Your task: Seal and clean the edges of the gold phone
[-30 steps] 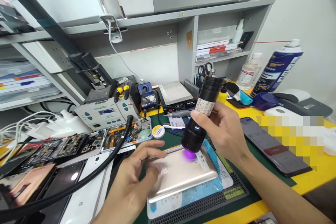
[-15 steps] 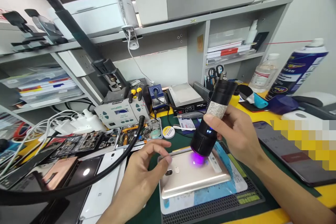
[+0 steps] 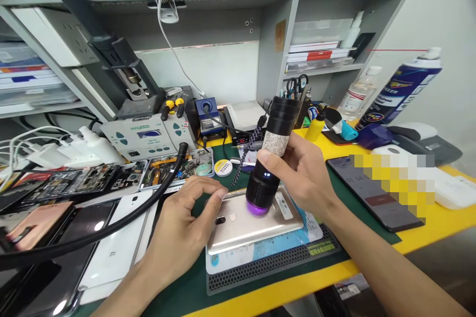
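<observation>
My right hand (image 3: 303,171) is wrapped round a black UV flashlight (image 3: 262,188), thumb along its barrel. The flashlight tilts slightly, its purple-glowing end down against or just above the back of a gold phone (image 3: 238,235). A patterned wrist cord (image 3: 247,151) hangs from the flashlight. My left hand (image 3: 193,208) is closed at the phone's upper left corner, thumb and fingertips together; anything pinched between them is hidden. The phone lies back up, camera and round sensor showing, on a blue and white sheet (image 3: 256,252) over a black honeycomb mat (image 3: 267,267).
White phones (image 3: 111,252) and dark phones lie at the left beneath a black hose (image 3: 148,203). Behind are a parts tray (image 3: 178,168), a round tin (image 3: 223,168) and a soldering station (image 3: 148,136). A dark phone (image 3: 368,188), spray can (image 3: 401,89) and bottle (image 3: 359,94) stand or lie rightward.
The view has tipped down and shifted. The flashlight has come lower and further left over the phone's back, nearer its sensor. My left fingers have drawn together at the phone's corner.
</observation>
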`<state>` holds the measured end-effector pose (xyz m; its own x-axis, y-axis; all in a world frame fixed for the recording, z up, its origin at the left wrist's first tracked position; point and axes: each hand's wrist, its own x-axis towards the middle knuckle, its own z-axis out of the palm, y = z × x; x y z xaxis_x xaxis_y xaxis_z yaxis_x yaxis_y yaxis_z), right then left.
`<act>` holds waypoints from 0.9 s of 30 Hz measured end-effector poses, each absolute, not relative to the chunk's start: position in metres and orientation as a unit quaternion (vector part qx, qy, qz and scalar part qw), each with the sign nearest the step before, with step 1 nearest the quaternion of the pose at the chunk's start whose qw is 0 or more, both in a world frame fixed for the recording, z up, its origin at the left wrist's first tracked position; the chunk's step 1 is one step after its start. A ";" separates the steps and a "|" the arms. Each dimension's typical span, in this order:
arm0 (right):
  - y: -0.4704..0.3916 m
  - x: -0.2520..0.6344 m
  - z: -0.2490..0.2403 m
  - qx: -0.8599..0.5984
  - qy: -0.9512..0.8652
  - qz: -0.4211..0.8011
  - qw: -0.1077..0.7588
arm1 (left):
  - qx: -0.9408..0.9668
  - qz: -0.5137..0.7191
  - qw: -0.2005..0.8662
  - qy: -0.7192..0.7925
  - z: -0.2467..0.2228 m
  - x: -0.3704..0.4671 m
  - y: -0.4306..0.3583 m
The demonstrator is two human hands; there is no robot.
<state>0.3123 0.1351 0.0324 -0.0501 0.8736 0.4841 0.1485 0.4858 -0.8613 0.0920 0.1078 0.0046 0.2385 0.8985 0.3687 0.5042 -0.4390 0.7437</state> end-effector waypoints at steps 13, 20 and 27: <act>0.134 0.310 0.028 -0.382 -0.685 0.334 0.523 | 0.724 0.414 0.210 0.510 0.004 0.090 0.111; 0.126 0.309 0.032 -0.389 -0.731 0.254 0.499 | 0.727 0.411 0.166 0.525 -0.004 0.079 0.111; 0.123 0.307 0.025 -0.376 -0.750 0.156 0.521 | 0.729 0.404 0.132 0.537 -0.026 0.063 0.123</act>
